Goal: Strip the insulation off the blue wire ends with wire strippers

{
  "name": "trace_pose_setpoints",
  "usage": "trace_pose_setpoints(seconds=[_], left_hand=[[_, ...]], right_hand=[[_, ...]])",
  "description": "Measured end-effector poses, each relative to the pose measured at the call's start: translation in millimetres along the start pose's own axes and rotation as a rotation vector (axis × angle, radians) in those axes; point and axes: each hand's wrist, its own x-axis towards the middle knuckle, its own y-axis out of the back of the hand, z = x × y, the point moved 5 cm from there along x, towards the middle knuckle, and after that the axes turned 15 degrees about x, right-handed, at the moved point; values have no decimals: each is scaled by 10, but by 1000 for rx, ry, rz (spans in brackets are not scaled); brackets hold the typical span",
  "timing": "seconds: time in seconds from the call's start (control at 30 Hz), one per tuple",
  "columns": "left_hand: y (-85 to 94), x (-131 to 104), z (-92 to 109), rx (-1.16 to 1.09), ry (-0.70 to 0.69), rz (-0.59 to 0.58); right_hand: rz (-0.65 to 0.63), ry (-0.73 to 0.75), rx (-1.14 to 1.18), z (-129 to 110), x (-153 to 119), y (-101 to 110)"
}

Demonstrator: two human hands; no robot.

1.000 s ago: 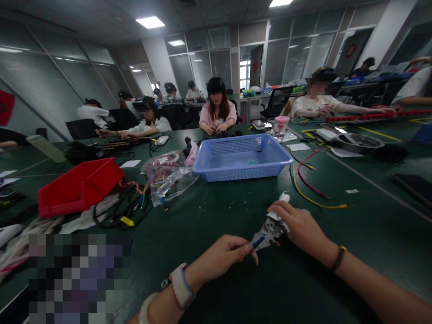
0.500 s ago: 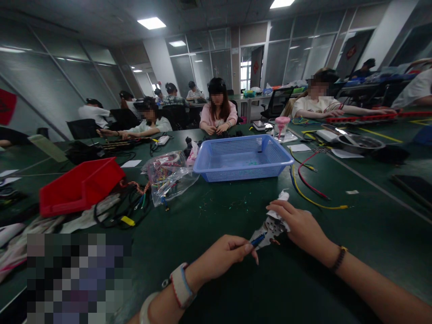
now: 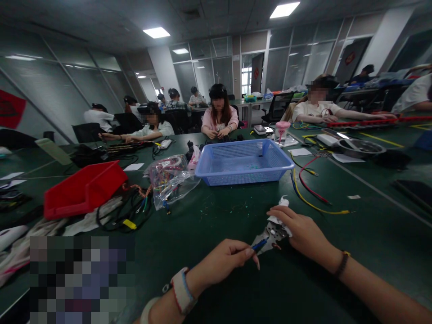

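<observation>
My right hand (image 3: 303, 227) is closed around the white-wrapped handles of a pair of wire strippers (image 3: 274, 233). The metal jaws point left and down toward my other hand. Between thumb and forefinger, my left hand (image 3: 226, 260) pinches a short blue wire (image 3: 259, 245) lying against the jaws. Most of the wire is hidden in my fingers, and I cannot see whether the jaws bite on it. A small copper-coloured bit shows by the tool's lower edge.
Ahead stands a blue perforated basket (image 3: 245, 177). A red bin (image 3: 84, 189), a clear bag of parts (image 3: 173, 182) and black cables (image 3: 135, 211) lie left. Yellow, red and blue wires (image 3: 312, 204) lie right. Several people sit beyond, including a person in pink (image 3: 220, 117).
The whole scene sits slightly lower in the picture as my head tilts. My hands keep nearly the same hold; the blue wire shows at a slightly changed angle against the jaws.
</observation>
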Motion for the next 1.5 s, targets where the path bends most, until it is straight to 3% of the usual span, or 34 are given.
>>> trace_pose_setpoints(seconds=[0.43,0.77,1.33,1.5], left_hand=[[8,9,20,21,-30,26],[3,3,59,59,-16,-6],[5,13,-16,9,4,17],[-2,13,-16,12,-11,17]], right_hand=[[-52,-36,-58,-24,22,0],[22,-15,-234,-52,17,57],[-39,-33,-46,-25,2,9],[-32,-41,-107,-16,7,28]])
